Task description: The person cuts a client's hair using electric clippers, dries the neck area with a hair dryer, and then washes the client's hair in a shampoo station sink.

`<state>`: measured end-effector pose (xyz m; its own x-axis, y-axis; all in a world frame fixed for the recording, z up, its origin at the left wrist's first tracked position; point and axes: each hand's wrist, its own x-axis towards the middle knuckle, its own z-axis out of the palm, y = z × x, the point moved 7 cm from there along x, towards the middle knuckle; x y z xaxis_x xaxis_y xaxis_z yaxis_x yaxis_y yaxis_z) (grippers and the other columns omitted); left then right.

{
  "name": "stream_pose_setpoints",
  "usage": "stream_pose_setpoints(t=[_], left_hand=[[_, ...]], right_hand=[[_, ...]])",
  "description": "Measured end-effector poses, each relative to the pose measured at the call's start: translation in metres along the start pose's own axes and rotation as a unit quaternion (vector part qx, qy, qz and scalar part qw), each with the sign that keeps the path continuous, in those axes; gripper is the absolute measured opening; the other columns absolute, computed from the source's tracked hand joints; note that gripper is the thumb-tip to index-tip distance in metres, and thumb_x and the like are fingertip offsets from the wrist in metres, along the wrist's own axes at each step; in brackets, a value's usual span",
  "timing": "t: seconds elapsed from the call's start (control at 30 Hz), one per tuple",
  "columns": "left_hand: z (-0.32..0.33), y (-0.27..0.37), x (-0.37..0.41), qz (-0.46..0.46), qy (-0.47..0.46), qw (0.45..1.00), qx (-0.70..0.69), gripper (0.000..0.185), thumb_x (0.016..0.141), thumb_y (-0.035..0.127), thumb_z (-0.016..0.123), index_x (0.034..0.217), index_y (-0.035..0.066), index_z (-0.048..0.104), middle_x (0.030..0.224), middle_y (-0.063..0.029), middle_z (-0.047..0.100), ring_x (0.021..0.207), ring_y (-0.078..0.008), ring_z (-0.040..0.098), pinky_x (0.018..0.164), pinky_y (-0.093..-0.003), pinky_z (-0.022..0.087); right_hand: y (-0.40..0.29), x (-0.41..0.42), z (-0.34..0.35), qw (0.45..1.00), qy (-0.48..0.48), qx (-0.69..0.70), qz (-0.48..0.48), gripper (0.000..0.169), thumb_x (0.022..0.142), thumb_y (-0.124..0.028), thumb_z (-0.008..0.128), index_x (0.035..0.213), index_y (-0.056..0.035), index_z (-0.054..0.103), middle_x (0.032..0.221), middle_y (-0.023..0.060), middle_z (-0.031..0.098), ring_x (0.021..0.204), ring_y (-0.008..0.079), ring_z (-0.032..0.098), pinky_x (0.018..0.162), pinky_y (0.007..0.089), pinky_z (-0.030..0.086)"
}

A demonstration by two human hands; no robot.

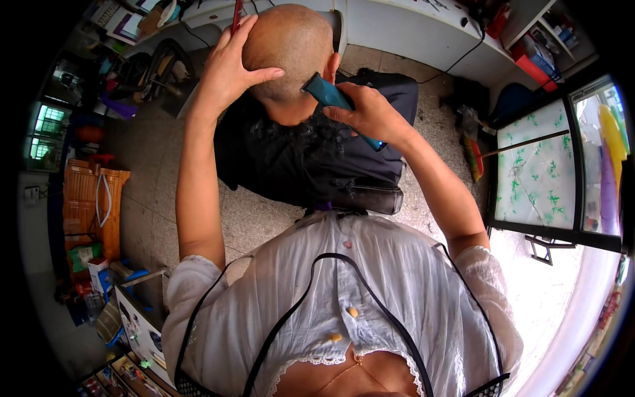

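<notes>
A person sits facing away from me, their closely clipped head (290, 44) at the top of the view. Teal cordless hair clippers (331, 99) are in my right hand (369, 110), the blade at the back of the head below the right ear; a small blue light glows at their lower end. My left hand (225, 72) rests on the left side of the head, thumb and fingers spread. From between its fingers a red comb (237, 17) sticks up, its lower part hidden. Loose dark hair clippings (302, 136) lie on the black cape (278, 168) over the person's shoulders.
A white counter (397, 25) runs behind the seated person. At left stand a wheel-like object (168, 67) and an orange-brown wooden chair (94, 198). A broom (474, 159) leans near the leaf-patterned glass panel (538, 164) at right. A black cord (459, 62) hangs from the counter.
</notes>
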<state>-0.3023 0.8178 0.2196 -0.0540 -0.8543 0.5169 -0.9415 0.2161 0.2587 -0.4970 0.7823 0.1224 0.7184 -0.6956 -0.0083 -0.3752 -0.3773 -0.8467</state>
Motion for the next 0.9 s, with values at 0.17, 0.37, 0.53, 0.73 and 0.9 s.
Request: stream_pose_setpoints(t=[0.17,0.37,0.53,0.73,0.9], left_hand=[[-0.001,0.003,0.002,-0.001,-0.004,1.000,0.004,0.092,0.060,0.043,0.079,0.137,0.017,0.035,0.129,-0.0180,0.043,0.117,-0.0354,0.046,0.095,-0.0421,0.040],[-0.001,0.002,0.002,0.004,-0.002,1.000,0.001,0.092,0.060,0.044,0.079,0.137,0.016,0.036,0.129,-0.0178,0.043,0.118,-0.0350,0.046,0.095,-0.0422,0.040],[-0.002,0.002,0.001,-0.006,-0.004,1.000,0.018,0.092,0.060,0.044,0.079,0.135,0.010,0.036,0.132,-0.0154,0.043,0.119,-0.0329,0.045,0.096,-0.0411,0.041],[-0.001,0.005,0.002,-0.006,0.000,1.000,0.014,0.091,0.060,0.043,0.079,0.134,0.011,0.036,0.132,-0.0150,0.043,0.119,-0.0328,0.045,0.095,-0.0412,0.041],[-0.001,0.002,0.000,-0.004,0.008,1.000,0.017,0.091,0.060,0.043,0.079,0.134,0.010,0.037,0.131,-0.0153,0.044,0.118,-0.0332,0.046,0.095,-0.0412,0.041]], right_hand=[[0.026,0.001,0.020,0.997,-0.036,0.028,0.065,0.033,0.079,-0.028,0.065,0.091,0.0019,0.059,0.067,0.0126,0.062,0.053,0.0203,0.062,0.058,0.0338,0.049],[0.025,0.003,0.031,0.995,-0.019,0.059,0.079,0.036,0.080,-0.030,0.065,0.089,0.0039,0.058,0.067,0.0130,0.061,0.055,0.0206,0.063,0.055,0.0328,0.049],[0.006,-0.005,0.032,0.991,0.000,0.125,0.046,0.040,0.080,-0.031,0.065,0.090,0.0062,0.056,0.067,0.0124,0.061,0.053,0.0195,0.063,0.052,0.0316,0.049],[0.029,-0.007,0.072,0.973,-0.050,0.191,0.115,0.037,0.085,-0.030,0.063,0.093,0.0047,0.054,0.066,0.0049,0.052,0.048,0.0131,0.056,0.043,0.0258,0.045],[0.017,-0.005,0.069,0.958,-0.045,0.248,0.138,0.039,0.084,-0.030,0.063,0.093,0.0067,0.054,0.067,0.0075,0.054,0.047,0.0148,0.057,0.041,0.0267,0.046]])
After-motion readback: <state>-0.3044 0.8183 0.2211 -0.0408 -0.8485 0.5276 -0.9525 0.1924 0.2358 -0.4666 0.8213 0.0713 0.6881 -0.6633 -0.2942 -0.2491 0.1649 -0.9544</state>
